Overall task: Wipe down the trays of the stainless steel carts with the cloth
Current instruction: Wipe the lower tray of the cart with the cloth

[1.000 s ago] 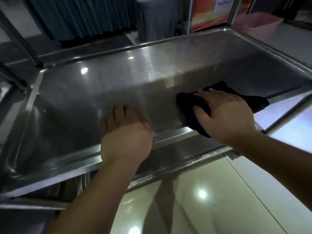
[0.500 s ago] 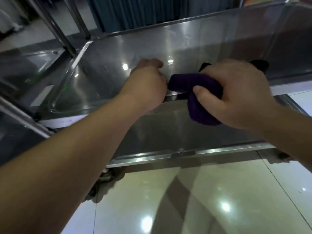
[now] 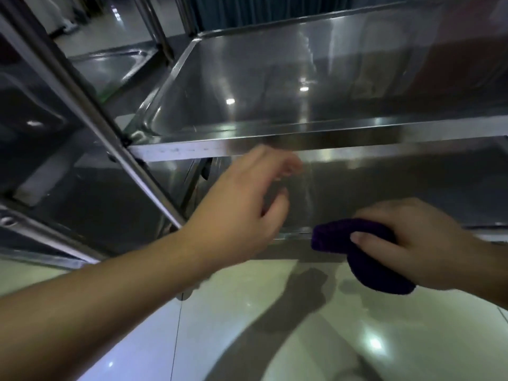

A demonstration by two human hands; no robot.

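A stainless steel cart fills the view, its upper tray above a lower tray. My right hand grips a bunched dark purple cloth at the front rim of the lower tray, part of the cloth hanging below the rim. My left hand hovers in front of the gap between the two trays, fingers loosely apart and blurred, holding nothing.
A slanted steel post of the cart crosses the left side. A second steel cart with its own trays stands at the left and behind. Glossy light floor tiles lie below. Dark curtains hang at the back.
Both hands came off the upper tray's front rim and dropped to the lower tray's level. The cloth went down with my right hand, and my left hand let go of the rim.
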